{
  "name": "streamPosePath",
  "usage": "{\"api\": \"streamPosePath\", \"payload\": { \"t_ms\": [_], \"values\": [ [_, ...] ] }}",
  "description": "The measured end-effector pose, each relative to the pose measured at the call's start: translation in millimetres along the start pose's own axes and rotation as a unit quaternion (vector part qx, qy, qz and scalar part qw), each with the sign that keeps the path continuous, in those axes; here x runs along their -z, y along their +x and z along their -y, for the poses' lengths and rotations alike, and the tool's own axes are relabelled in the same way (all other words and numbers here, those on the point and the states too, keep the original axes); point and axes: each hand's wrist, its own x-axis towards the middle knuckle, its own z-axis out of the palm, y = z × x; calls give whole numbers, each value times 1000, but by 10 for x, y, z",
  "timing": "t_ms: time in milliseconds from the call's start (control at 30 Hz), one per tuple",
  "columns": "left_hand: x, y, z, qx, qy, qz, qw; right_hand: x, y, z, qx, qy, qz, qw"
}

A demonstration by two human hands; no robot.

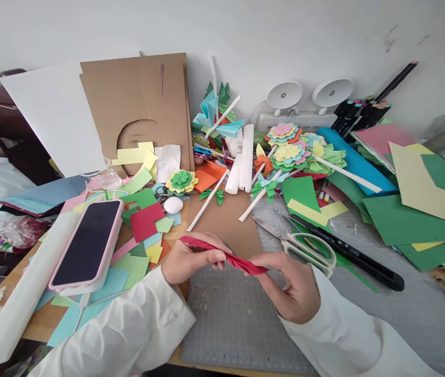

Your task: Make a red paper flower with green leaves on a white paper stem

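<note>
A narrow strip of folded red paper [239,261] is stretched between my two hands, above the near part of the grey cutting mat [230,324]. My left hand [194,257] pinches it toward its left end, thumb on the near side. The right end sits between the thumb and fingers of my right hand [291,285]. Some of the fold is covered by my fingers. Just beyond my right hand lie scissors [316,251] with pale green handles and a black utility knife [348,254].
At left, a phone [88,243] in a pink case lies among coloured paper scraps [145,220]. Cardboard sheets [136,94] lean on the wall. Paper flowers [285,149] with white stems are heaped at the back. Green and yellow sheets [422,220] pile up at right.
</note>
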Motion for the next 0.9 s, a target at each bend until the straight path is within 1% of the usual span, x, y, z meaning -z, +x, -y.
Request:
{"api": "streamPosePath", "payload": {
  "t_ms": [67, 133, 200, 267, 333, 433, 533, 600, 733, 800, 900],
  "values": [
    [-5, -2, -6, -2, 5, -1, 1000, 4, 22, 24, -32, -1, 19, 999],
    [-21, -3, -20, -4, 8, -3, 1000, 1, 32, 26, -35, 4, 30, 999],
    [-40, -1, -34, -5, 10, 1, 1000, -14, 21, 9, -35, 4, 21, 999],
    [-52, 2, -40, -6, 13, 5, 1000, -38, -3, -12, -44, 4, -3, 999],
    [-54, 3, -36, -5, 15, 2, 1000, -61, -27, -24, -54, 23, -13, 998],
    [-52, -1, -28, 0, 20, -9, 1000, -78, -44, -17, -93, 66, 0, 993],
    [-54, -5, -30, 11, 18, -19, 1000, -77, -45, -6, -123, 77, 16, 989],
    [-56, -6, -35, 14, 16, -17, 1000, -74, -45, -7, -100, 62, 11, 993],
    [-39, -10, -30, 13, 22, -6, 1000, -65, -24, -14, -20, -5, -21, 1000],
    [-25, -15, -20, 19, 28, -6, 999, -56, 3, -12, 5, -5, -24, 1000],
    [-11, -22, -6, 14, 32, -8, 999, -41, 44, -16, 52, 25, -5, 998]
  ]
}}
